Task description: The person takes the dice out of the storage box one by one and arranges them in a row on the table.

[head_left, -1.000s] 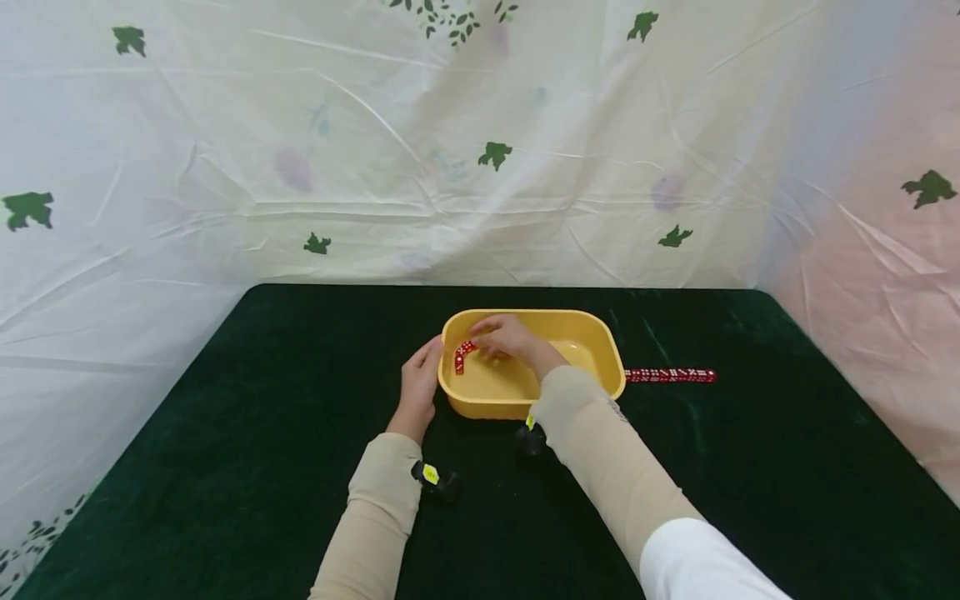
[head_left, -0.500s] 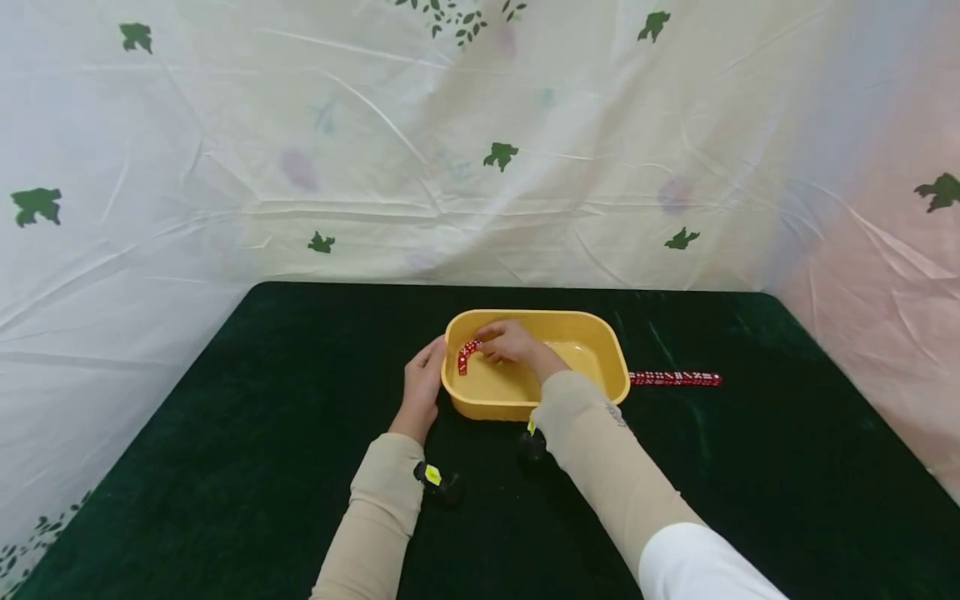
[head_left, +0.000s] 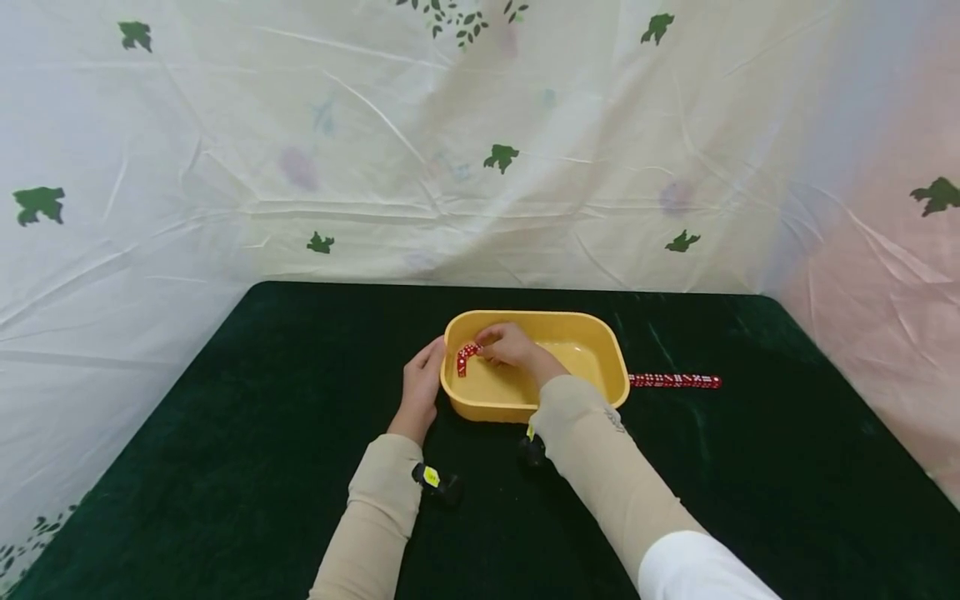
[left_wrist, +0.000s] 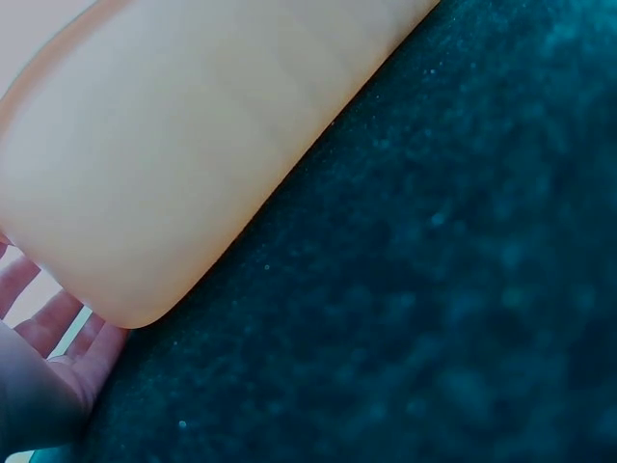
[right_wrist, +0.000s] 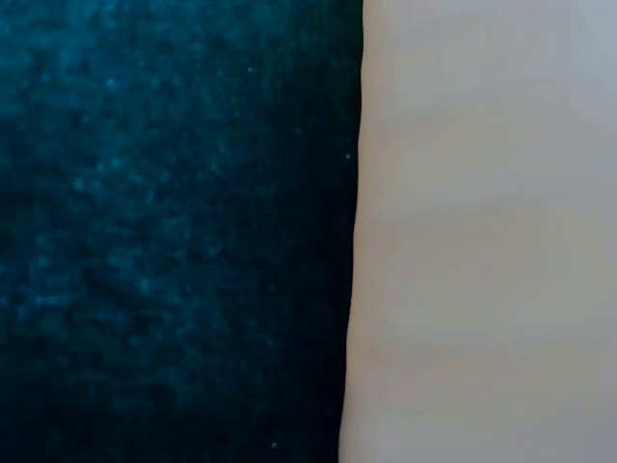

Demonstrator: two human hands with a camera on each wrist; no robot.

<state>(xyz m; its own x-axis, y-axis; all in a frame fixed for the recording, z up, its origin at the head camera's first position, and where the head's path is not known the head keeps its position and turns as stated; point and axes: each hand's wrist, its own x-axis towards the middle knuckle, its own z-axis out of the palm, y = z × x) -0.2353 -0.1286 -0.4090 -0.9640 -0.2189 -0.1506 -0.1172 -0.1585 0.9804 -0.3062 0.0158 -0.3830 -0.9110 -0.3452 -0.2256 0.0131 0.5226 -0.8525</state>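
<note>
A yellow plastic basin [head_left: 525,411] stands on the dark green cloth. Inside it, near the left end, several red dice with white pips [head_left: 462,362] form a short curved row. My right hand [head_left: 510,344] reaches into the basin and pinches a die at the far end of that row; the fingertips partly cover it. My left hand [head_left: 422,383] rests against the basin's left outer wall. In the left wrist view its extended fingers [left_wrist: 92,352] touch the basin's end. Only the basin's side [right_wrist: 482,231] and cloth show in the right wrist view, without the hand.
A long straight row of red dice [head_left: 675,381] lies on the table cloth [head_left: 247,450], reaching right from the basin's right end. Behind the table hangs a pale curtain [head_left: 390,167] with green leaf shapes.
The fingers of my right hand have drawn together at the end of the curved dice row. My left hand and the basin stay in place; the view has shifted slightly.
</note>
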